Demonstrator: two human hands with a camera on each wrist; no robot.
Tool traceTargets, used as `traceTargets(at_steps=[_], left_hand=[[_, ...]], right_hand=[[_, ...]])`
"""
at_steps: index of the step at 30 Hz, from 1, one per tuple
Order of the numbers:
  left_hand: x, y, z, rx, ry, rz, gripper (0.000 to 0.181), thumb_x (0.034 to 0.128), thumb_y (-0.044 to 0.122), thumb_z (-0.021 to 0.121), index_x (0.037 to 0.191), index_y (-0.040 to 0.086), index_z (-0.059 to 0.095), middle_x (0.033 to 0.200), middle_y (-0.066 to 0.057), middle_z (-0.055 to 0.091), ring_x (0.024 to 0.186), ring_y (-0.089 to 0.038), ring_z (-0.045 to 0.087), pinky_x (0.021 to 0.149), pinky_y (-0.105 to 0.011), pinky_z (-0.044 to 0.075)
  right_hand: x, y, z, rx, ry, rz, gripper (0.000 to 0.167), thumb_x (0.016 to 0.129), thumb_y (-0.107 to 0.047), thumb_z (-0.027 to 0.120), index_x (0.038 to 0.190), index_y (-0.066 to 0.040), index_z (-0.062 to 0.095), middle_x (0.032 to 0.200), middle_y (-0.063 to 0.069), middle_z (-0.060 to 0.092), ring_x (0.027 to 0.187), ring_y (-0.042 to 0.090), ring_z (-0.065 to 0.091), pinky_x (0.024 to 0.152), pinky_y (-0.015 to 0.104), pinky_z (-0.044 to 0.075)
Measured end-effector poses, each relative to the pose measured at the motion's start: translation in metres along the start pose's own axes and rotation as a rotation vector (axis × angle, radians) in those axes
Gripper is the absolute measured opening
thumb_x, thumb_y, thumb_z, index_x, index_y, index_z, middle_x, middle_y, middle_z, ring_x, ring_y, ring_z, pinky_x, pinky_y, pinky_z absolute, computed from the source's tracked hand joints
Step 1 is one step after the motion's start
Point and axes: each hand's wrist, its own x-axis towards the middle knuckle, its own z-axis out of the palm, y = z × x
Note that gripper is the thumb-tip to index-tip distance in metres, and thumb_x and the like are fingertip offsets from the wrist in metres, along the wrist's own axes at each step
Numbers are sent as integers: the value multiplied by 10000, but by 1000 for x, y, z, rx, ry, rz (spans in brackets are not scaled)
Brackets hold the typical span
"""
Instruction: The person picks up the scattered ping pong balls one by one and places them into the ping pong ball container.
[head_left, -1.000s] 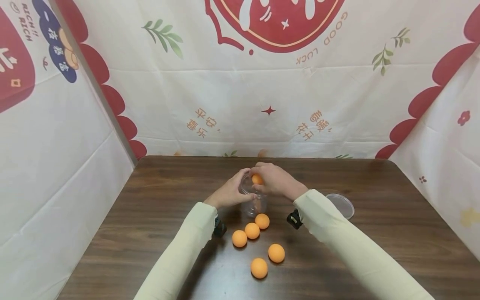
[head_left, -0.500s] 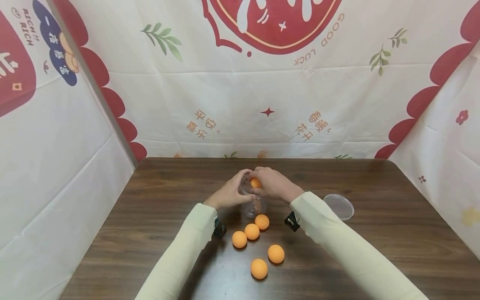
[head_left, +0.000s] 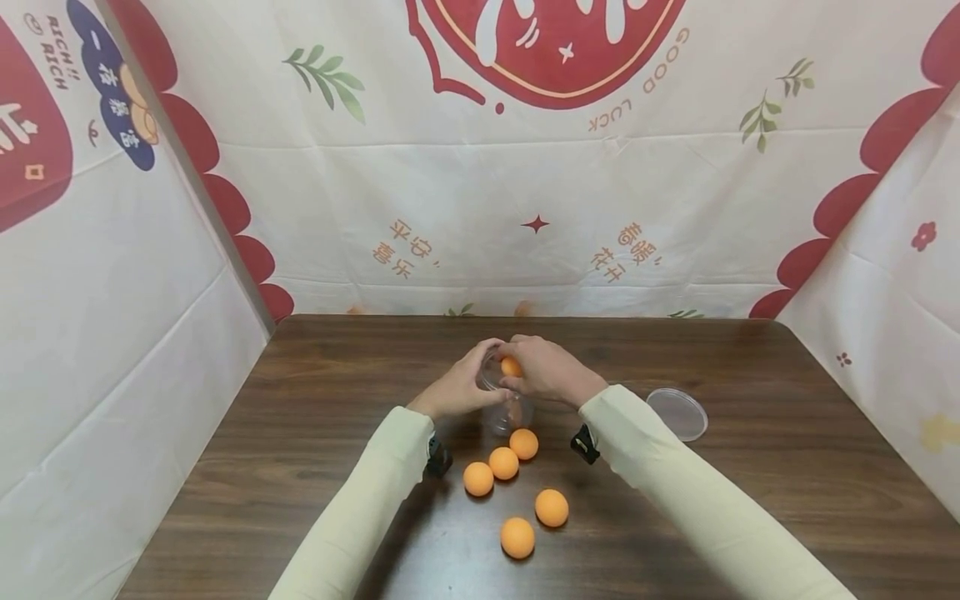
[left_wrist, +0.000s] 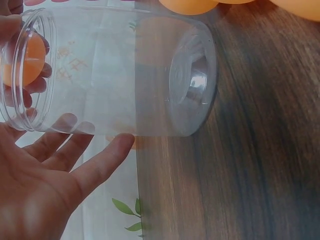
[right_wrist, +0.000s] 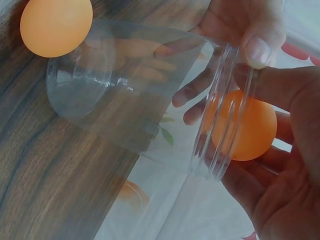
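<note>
One ball (right_wrist: 255, 127), right hand (head_left: 552, 371) pinching it, left hand (head_left: 459, 387) gripping the jar (left_wrist: 115, 75): loading, I judged, and release inside was needed

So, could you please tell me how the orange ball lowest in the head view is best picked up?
I'd pinch that ball across its widest part, probably from above: it is round, without a handle, and sits apart from the next ball, leaving room on both sides.
</note>
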Motion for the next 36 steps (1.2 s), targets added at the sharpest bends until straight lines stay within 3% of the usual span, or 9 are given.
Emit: traceTargets(at_steps=[6, 17, 28, 36], left_hand=[[0, 0, 0, 13, 3, -13, 755, 881, 303, 663, 1477, 181, 215, 1435, -40, 370, 1197, -176, 477, 881, -314, 492], [-1, 0, 1, 26, 7, -22, 802, 874, 327, 666, 1497, 168, 188, 1477, -40, 333, 1266, -199, 439, 929, -354, 482], [-1, -1, 1, 39, 10, -24, 803, 866, 329, 665, 1496, 180, 190, 1506, -62, 295, 1289, -270, 423, 977, -444, 443], [-1, 0, 1, 21, 0, -40, 797, 870, 296, 659, 1498, 177, 183, 1499, -74, 296, 1031, -185, 570, 904, -374, 488]], right_hand=[[0, 1, 0, 5, -4, 11, 377, 875, -243, 691, 1192, -47, 639, 1018, 69, 615, 748, 150, 526, 679, 292, 475], [1, 0, -1, -1, -18, 60, 412, 854, -279, 713, 1182, -46, 625, 934, 43, 578, 705, 154, 503, 600, 258, 433], [1, 0, -2, -14, -22, 49, 399, 875, -268, 690, 1204, -50, 631, 1014, 78, 624, 756, 163, 556, 679, 323, 497], [1, 0, 0, -30, -24, 40, 386, 874, -243, 687, 1211, -63, 634, 1052, 84, 627, 799, 170, 579, 728, 341, 522]])
